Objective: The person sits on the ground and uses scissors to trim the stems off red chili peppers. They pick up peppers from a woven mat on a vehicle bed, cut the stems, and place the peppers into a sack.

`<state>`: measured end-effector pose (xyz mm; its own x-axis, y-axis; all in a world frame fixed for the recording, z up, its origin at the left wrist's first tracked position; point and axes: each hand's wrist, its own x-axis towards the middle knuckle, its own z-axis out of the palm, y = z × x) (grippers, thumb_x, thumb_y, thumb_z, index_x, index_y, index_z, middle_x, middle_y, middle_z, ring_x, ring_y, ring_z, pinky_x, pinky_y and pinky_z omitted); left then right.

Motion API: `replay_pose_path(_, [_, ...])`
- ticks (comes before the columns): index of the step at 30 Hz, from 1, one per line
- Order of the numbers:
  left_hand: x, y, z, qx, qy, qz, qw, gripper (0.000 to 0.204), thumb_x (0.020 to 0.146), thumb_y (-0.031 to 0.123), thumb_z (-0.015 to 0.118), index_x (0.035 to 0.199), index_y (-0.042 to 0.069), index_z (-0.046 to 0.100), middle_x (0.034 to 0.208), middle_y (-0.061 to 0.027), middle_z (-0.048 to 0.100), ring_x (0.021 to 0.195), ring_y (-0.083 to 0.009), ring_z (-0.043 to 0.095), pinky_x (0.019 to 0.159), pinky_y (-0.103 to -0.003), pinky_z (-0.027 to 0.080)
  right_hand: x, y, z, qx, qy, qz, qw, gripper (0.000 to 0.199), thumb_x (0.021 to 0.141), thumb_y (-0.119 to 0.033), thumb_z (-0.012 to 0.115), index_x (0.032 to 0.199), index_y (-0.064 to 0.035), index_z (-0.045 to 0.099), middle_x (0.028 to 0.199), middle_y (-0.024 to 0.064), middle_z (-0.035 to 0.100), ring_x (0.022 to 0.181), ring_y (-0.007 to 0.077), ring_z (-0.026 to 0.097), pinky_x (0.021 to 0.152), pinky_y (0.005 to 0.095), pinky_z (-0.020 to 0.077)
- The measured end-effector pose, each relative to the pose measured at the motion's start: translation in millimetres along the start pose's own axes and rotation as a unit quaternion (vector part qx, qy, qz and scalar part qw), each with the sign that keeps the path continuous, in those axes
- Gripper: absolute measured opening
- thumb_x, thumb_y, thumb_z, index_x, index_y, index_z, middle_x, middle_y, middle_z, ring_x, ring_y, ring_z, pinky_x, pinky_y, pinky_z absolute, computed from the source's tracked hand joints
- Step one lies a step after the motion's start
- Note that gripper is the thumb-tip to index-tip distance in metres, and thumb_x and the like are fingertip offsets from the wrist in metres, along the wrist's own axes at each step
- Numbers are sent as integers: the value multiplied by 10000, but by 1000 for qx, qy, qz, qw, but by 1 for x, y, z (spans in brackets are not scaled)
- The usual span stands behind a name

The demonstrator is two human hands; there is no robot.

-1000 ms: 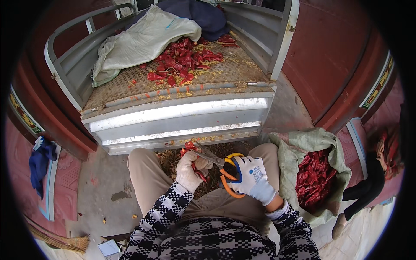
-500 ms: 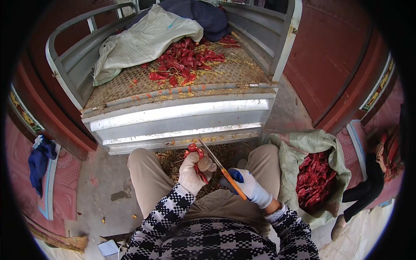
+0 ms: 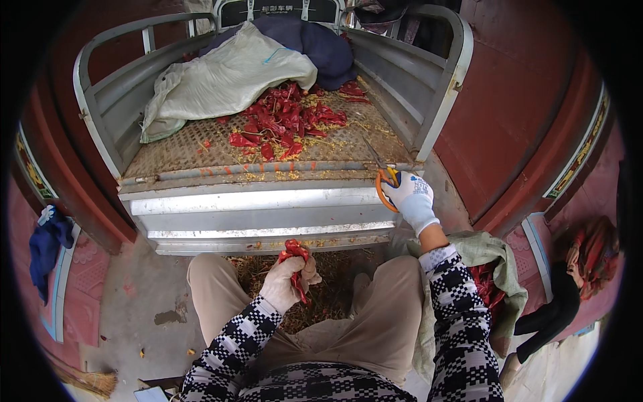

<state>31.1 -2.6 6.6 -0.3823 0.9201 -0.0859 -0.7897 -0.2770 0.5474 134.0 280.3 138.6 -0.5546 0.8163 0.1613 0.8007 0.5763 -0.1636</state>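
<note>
My left hand (image 3: 282,284), in a pale work glove, is closed round some dried red chili peppers (image 3: 293,250) between my knees; their tops stick out above the fingers. I cannot tell how many it holds. Out to the right, my right hand (image 3: 413,199), in a white glove with blue finger parts, grips scissors by their orange handles (image 3: 382,190). Their metal blades point forward and reach over the rear edge of the cart bed (image 3: 201,151). On that bed lies a loose pile of red chili peppers (image 3: 288,110) among yellowish bits.
A pale cloth sack (image 3: 228,70) and a dark blue cover (image 3: 295,37) lie behind the pile. By my right leg stands a green woven sack (image 3: 516,275) of red chilies, partly behind my arm. Stem litter (image 3: 328,281) covers the ground between my feet. Another person (image 3: 569,295) is at right.
My right hand has gone from near my left hand forward and right to the cart bed's edge, taking the scissors along. My left hand, still holding chilies, sits slightly lower in view.
</note>
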Motion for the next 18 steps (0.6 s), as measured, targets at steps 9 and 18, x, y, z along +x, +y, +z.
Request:
replay_pose_path(9, [19,29,-16,72,-13,-4,997,200,807,93,584,999,42,562,826,-70,574,706,-182,568,721,-371,521,108,-31,1,-116,-22,32,992,460,833,-493,609,1043,-96,711,1022,138,705,969,288,676,828,389,527])
replay_pose_path(18, [34,27,-28,117,0,-7,993,259,801,110,610,1040,35,546,818,-66,569,716,-164,555,711,-332,505,40,-81,9,140,48,-157,976,413,839,-409,616,1036,-48,656,935,151,696,899,337,661,787,406,518])
